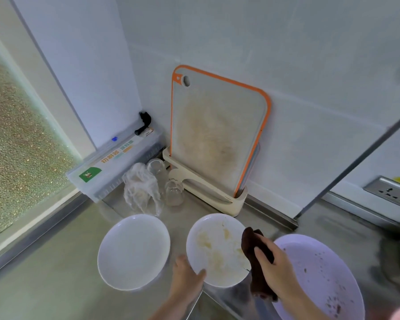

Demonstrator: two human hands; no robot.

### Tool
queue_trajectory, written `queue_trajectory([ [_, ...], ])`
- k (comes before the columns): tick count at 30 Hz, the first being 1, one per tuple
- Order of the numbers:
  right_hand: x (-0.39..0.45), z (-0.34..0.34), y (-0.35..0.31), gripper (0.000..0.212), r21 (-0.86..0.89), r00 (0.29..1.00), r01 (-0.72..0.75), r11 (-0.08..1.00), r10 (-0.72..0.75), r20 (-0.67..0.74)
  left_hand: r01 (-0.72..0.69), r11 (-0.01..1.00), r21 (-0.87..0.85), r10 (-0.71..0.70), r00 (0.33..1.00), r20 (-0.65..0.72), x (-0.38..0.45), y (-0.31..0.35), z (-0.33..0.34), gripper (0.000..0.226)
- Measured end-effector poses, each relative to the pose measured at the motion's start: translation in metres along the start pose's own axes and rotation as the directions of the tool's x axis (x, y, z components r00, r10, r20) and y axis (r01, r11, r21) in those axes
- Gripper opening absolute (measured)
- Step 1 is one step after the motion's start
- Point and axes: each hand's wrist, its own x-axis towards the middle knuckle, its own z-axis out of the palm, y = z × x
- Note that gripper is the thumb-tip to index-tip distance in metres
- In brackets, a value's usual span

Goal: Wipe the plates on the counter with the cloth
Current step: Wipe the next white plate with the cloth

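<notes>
- Three plates sit in a row near the front edge of the worktop (56, 262), and judging by their surfaces the job is roughly one third done at most.
- The left plate (133, 251) looks clean and white with no smears showing; whether it has been wiped or was simply clean I cannot tell.
- The middle plate (217, 249) carries yellowish streaks across most of its face, so it looks like the one in hand and barely begun.
- The right plate (321, 278), pale lilac, is dotted with dark crumbs and specks and appears untouched.
- The left hand (185, 276) comes in from the front edge and grips the near rim of the middle plate, thumb lying on top of the rim and the other fingers hidden beneath it, steadying it.
- The right hand (275, 264) holds the dark brown cloth (255, 252), fingers curled closed around its bunched middle; one end sticks up over the right rim of the middle plate and the other hangs below the hand.
- The cloth touches or hovers just at that rim; contact with the smeared centre is not yet made.
- Behind, toward the back corner, stand a cutting board (217, 132) in its rack, two upturned glasses (173, 192) and a crumpled white rag (141, 188), all apart from the plates.
</notes>
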Motion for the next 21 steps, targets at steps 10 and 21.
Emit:
queue_trajectory([
  [10, -0.002, -0.004, 0.016, 0.034, -0.005, 1.0, 0.013, 1.0, -0.013, -0.016, 0.135, 0.882, -0.45, -0.181, 0.982, -0.06, 0.006, 0.009, 0.015, 0.029],
  [21, -0.01, -0.011, -0.06, 0.032, -0.35, 0.838, 0.493, 0.796, -0.543, -0.053, -0.058, 0.809, -0.585, 0.16, 0.979, 0.124, -0.098, 0.076, -0.071, 0.052],
])
